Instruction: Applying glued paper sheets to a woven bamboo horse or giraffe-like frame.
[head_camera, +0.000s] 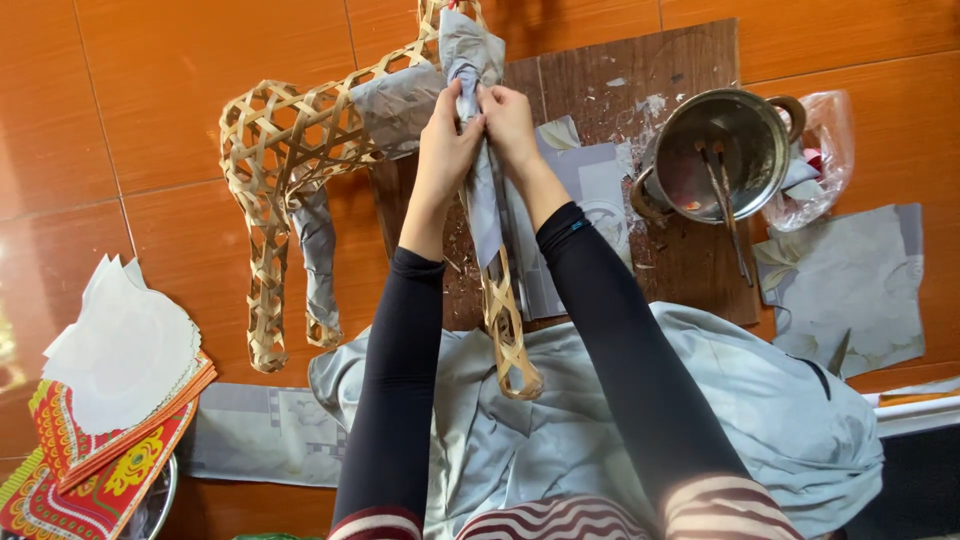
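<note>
Left hand (443, 140) and right hand (508, 122) both pinch grey paper (480, 190) against the woven bamboo frame (290, 140), left of the steel pot (722, 150).

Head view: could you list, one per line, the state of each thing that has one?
bamboo frame: lying on the floor, partly covered with grey paper
left hand: pressing grey paper on a frame leg
right hand: pressing the same paper
metal pot: upright, uncovered, sticks inside
paper stack: piled, untouched

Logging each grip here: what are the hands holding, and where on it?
Both the left hand and right hand pinch the grey paper against the woven bamboo frame, on its front leg's upper part.
</note>
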